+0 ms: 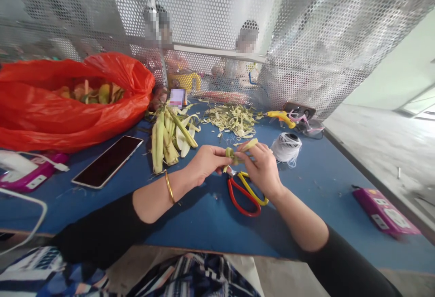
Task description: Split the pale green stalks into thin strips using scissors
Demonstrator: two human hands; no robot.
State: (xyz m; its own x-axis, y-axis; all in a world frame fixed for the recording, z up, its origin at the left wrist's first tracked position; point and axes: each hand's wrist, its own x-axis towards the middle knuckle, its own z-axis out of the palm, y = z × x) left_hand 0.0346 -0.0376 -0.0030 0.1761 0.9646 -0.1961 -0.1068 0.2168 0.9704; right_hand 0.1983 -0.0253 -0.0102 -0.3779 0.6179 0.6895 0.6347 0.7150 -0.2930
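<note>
My left hand pinches a small rolled piece of pale green husk between thumb and fingertips. A narrow husk strip is gripped in my right hand, close beside the left; the two pieces seem joined, but the fingers partly cover them. Just below both hands lie scissors with one red and one yellow handle, their blades mostly hidden. Behind my left hand is a bundle of husks. Trimmed husk scraps are heaped beyond my hands. A spool of white thread stands right of my right hand.
On the left are a red plastic bag with husks inside, a phone and a purple pack. Another purple box lies right. Yellow-handled tool and glasses sit near the perforated metal screen; people are behind it.
</note>
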